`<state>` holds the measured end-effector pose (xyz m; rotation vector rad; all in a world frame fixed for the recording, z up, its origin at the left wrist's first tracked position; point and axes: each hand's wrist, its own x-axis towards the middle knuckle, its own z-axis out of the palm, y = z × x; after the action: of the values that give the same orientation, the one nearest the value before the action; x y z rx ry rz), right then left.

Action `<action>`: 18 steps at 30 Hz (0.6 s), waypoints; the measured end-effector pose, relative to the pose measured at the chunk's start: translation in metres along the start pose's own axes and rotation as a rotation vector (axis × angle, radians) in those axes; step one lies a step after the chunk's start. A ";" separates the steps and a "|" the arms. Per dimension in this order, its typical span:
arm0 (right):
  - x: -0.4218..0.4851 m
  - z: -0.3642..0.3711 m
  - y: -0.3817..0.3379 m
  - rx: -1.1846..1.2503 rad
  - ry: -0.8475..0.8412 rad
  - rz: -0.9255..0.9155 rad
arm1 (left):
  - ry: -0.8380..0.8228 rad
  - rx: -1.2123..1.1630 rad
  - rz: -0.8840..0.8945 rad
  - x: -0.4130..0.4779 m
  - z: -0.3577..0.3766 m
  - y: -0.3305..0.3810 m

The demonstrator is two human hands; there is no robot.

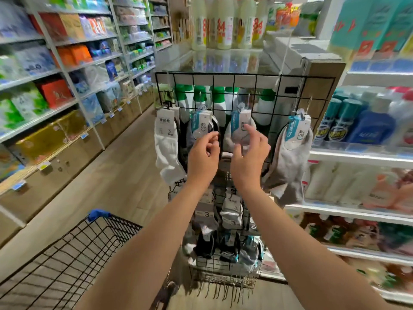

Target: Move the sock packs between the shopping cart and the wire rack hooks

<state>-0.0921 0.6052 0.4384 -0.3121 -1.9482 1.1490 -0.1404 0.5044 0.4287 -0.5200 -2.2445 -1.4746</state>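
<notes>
Both my arms reach up to a black wire grid rack hung with packs of socks. My left hand has loosely curled fingers just in front of a dark sock pack with a blue-and-white label. It holds nothing that I can see. My right hand is raised with fingers spread and slightly bent before a light grey sock pack. Whether the fingertips touch the packs I cannot tell. White socks hang to the left, grey socks to the right.
A black wire shopping cart with a blue corner stands at lower left. More sock packs fill the rack's lower rows. Shelves of boxed goods line the left wall. Bottles fill shelves on the right and behind the rack.
</notes>
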 end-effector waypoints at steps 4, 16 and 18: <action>-0.002 0.043 -0.019 0.021 -0.249 0.061 | 0.075 0.051 -0.095 0.028 -0.035 -0.028; 0.020 0.085 -0.014 0.086 -0.245 0.390 | -0.384 0.098 -0.261 0.060 -0.035 -0.034; 0.017 0.082 -0.017 0.117 -0.206 0.367 | -0.344 0.100 -0.219 0.055 -0.029 -0.036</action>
<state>-0.1614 0.5558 0.4418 -0.5220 -2.0431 1.5796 -0.2020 0.4685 0.4400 -0.5450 -2.7028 -1.4555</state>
